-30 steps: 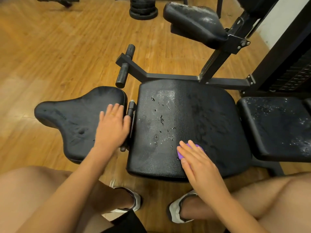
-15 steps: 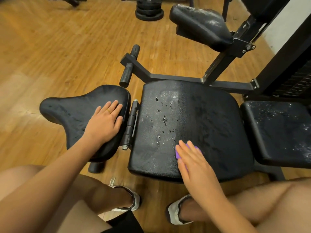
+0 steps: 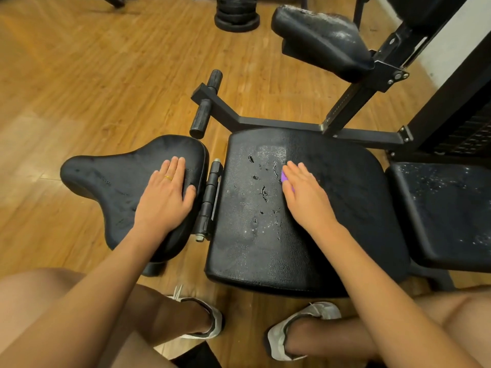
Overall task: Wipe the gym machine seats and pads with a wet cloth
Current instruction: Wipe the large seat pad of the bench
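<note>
At the centre of the big seat pad (image 3: 265,261), the right hand (image 3: 305,197) presses a purple cloth (image 3: 284,179) flat, its grip open with fingers straight; only a sliver of cloth shows at the hand's 10 o'clock edge. At 9 o'clock the left hand (image 3: 164,197) lies flat on the saddle-shaped pad (image 3: 111,181), its grip open too, holding nothing. Torn patches (image 3: 264,192) in the vinyl sit just beside the cloth, at its 8 o'clock; a stroke that way could snag the cloth and peel them wider. With no fingers curled round it, the cloth may also slip free. The speckled side pad (image 3: 438,208) at 3 o'clock and the raised pad (image 3: 318,38) at 1 o'clock look unwiped.
</note>
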{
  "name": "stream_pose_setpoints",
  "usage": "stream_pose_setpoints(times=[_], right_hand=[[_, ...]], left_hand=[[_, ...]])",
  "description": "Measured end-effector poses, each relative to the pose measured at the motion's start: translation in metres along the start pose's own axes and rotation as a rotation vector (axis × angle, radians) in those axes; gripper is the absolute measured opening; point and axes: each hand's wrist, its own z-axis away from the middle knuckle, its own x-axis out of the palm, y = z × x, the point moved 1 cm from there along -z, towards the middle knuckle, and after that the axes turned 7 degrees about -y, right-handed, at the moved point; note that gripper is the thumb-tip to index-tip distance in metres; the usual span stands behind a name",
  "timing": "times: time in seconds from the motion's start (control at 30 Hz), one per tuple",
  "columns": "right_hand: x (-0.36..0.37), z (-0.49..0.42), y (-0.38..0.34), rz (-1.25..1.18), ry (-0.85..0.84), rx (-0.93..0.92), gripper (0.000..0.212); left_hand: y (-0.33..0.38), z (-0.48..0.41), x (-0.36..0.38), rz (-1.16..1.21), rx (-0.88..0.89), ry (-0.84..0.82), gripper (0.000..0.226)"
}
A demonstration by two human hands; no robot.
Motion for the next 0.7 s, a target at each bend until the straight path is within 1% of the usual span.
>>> stream_pose_setpoints(times=[0.2, 0.3, 0.4, 0.5, 0.6, 0.7], right_hand=[[0.01, 0.056, -0.003, -0.019, -0.02, -0.053, 0.037], [0.014, 0.054, 0.004, -0.039, -0.049, -0.058, 0.041], [0.008, 0.026, 0.005, -0.023, -0.006, -0.05, 0.04], [-0.002, -0.028, 0.01, 0.028, 0.038, -0.021, 0.035], [-0.015, -0.088, 0.015, 0.046, 0.039, 0.007, 0.032], [-0.02, -0.109, 0.018, 0.056, 0.05, 0.007, 0.023]], left_hand=[[-0.004, 0.001, 0.003, -0.038, 0.001, 0.001, 0.067], [-0.005, -0.006, 0.008, -0.021, 0.003, 0.011, 0.067], [-0.006, -0.006, 0.009, -0.023, 0.004, 0.017, 0.066], [-0.004, -0.006, 0.01, -0.018, 0.001, 0.008, 0.066], [-0.003, -0.006, 0.008, -0.017, -0.005, 0.003, 0.067], [-0.001, -0.005, 0.006, -0.012, -0.003, 0.002, 0.068]])
